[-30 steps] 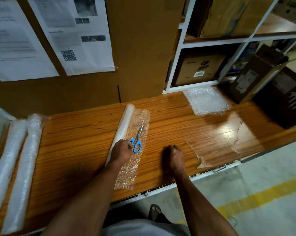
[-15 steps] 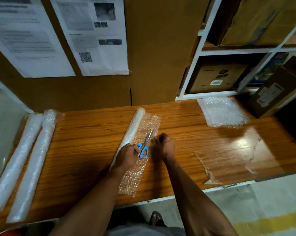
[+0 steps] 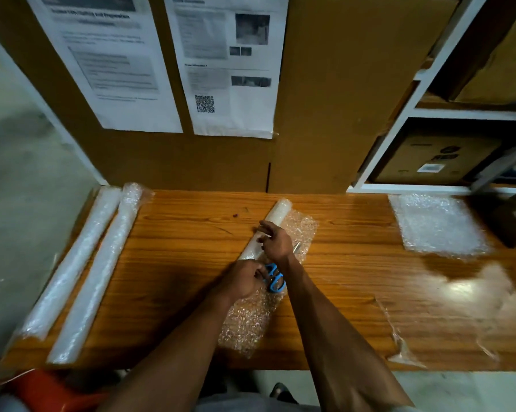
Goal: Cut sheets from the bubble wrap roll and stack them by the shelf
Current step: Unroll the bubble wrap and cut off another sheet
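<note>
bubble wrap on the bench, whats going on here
A person is working on a bubble wrap roll lying on the wooden bench, with a strip already unrolled beside it. The right hand reaches across onto the roll, fingers spread. The left hand is curled at the blue-handled scissors lying on the unrolled strip. A stack of cut sheets lies by the shelf, and two spare rolls lie at the left end.

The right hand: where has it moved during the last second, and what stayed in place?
The right hand left the bare table and crossed leftwards onto the bubble wrap roll. The left hand stayed by the blue scissors; the cut sheets did not move.
</note>
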`<state>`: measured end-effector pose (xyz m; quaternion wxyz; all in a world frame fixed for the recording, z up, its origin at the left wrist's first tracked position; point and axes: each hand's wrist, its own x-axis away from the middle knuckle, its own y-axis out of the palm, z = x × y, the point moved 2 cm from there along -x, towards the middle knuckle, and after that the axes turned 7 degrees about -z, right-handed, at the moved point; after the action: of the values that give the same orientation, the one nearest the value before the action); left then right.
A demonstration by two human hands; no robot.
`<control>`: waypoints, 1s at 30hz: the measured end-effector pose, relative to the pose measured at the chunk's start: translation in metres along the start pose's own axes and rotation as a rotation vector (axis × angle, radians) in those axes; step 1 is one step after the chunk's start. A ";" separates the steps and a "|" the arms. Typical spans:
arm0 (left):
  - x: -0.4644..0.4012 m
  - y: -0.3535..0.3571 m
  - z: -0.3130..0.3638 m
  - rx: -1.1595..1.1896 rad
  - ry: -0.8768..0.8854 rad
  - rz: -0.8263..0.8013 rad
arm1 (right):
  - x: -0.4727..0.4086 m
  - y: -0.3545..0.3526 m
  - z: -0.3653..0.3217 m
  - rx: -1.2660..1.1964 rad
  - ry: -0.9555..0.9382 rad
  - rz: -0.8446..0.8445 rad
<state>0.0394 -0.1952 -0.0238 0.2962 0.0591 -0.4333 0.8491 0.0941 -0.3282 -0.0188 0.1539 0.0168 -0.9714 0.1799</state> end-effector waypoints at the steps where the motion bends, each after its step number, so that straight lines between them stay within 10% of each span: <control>1: -0.002 -0.001 -0.001 0.011 -0.037 0.006 | 0.005 -0.003 0.005 0.017 0.006 0.033; 8: -0.008 0.012 0.023 -0.275 -0.125 0.101 | 0.058 -0.030 0.054 0.138 0.052 0.471; 17: -0.013 0.013 0.045 -0.415 -0.171 0.050 | 0.102 -0.029 0.083 0.513 0.209 0.364; 25: -0.009 0.000 0.033 0.663 -0.342 -0.194 | 0.119 -0.010 0.069 0.734 0.349 0.302; 30: 0.013 -0.006 0.028 0.826 -0.328 -0.225 | 0.118 -0.011 0.075 0.773 0.372 0.272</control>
<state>0.0277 -0.2087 0.0024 0.2657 0.3525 -0.0907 0.8927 -0.0396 -0.3619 -0.0453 0.2834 -0.0875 -0.7821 0.5480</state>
